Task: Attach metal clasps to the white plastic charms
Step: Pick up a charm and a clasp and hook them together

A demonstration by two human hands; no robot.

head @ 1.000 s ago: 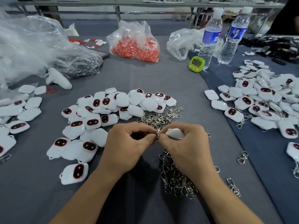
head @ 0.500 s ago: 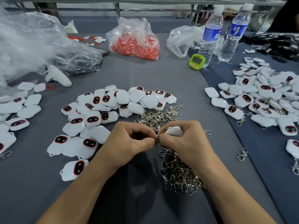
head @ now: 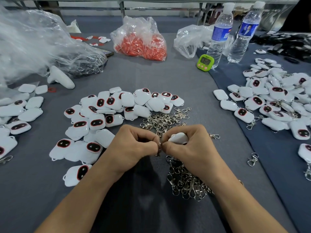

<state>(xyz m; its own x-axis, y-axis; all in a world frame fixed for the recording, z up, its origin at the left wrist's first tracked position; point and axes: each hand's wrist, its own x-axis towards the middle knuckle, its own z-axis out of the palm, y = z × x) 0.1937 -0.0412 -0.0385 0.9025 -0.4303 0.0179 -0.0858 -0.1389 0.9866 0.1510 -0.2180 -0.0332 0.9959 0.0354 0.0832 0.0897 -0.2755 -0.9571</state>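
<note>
Pinching clasp (head: 159, 145), left hand (head: 134, 145); right hand (head: 190, 148) grips charm (head: 178, 138).

digits on the green timer (head: 205, 62) and bottle labels (head: 220, 33) are too blurred.

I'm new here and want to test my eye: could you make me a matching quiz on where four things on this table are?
1 green timer
2 bag of orange pieces
3 white charm
4 heap of metal clasps

A held in the right hand
B beside the water bottles
C under the right wrist
D far side, centre

Pairs: 1-B, 2-D, 3-A, 4-C
</note>
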